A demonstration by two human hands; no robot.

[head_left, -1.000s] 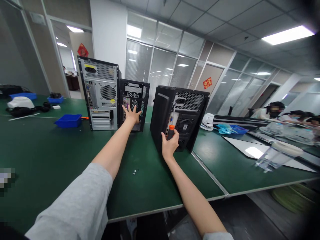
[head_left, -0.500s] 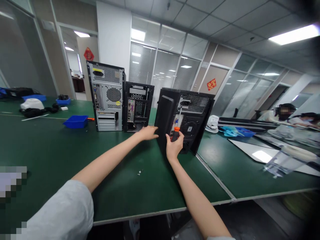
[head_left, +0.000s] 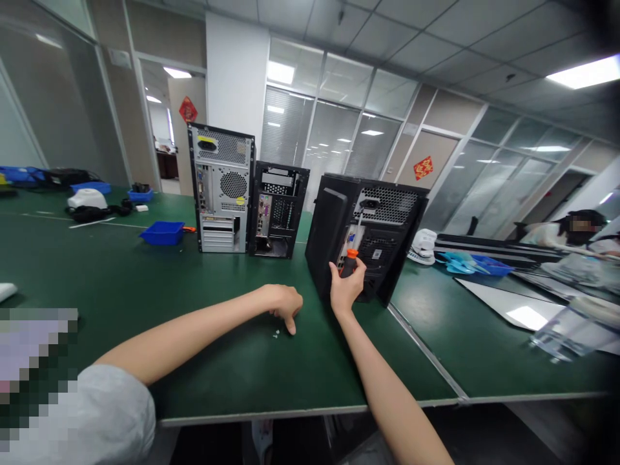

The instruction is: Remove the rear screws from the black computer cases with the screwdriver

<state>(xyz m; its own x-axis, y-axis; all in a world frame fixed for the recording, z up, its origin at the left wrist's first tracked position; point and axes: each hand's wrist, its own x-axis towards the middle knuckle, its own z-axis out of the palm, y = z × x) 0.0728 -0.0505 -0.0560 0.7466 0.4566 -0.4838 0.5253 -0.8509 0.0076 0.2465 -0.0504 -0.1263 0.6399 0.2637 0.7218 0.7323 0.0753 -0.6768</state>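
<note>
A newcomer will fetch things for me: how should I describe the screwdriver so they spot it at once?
On the green table, find the rightmost computer case. At its back, the right hand holds the screwdriver, thin shaft pointing up. A bright orange band atop its dark handle sets it apart from the black case behind it.
</note>
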